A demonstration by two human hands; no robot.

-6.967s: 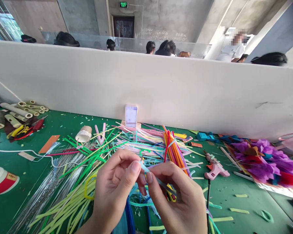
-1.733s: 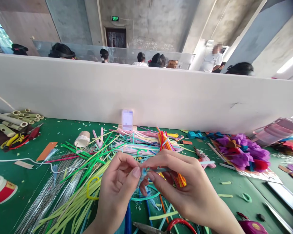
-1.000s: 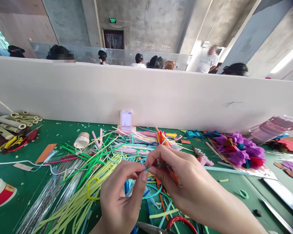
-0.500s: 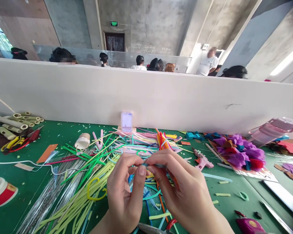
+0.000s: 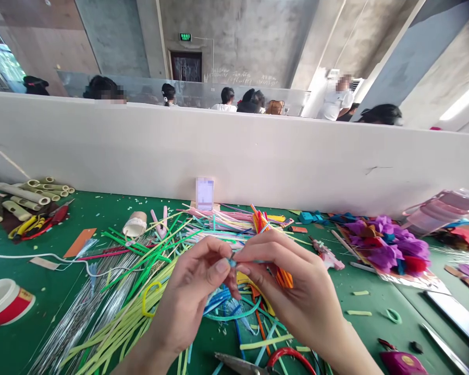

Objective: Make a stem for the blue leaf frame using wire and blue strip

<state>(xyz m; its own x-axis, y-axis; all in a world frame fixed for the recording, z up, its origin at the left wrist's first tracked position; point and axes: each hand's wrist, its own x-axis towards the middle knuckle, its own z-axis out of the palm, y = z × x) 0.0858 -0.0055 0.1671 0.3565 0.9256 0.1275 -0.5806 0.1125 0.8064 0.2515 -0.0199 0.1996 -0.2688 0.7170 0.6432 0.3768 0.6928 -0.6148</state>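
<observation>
Left hand [image 5: 193,277] tipped flatter, right hand [image 5: 295,278] opposite, fingers clamped on 1 blue piece [image 5: 232,263]

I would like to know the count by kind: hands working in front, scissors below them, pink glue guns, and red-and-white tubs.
Left hand and right hand: 2
Scissors: 1
Pink glue gun: 1
Red-and-white tub: 1
Total: 5

The head view looks forward and down — hands [image 5: 191,289] [image 5: 300,281] near, far wall [image 5: 238,39] too distant to read clearly.
</observation>
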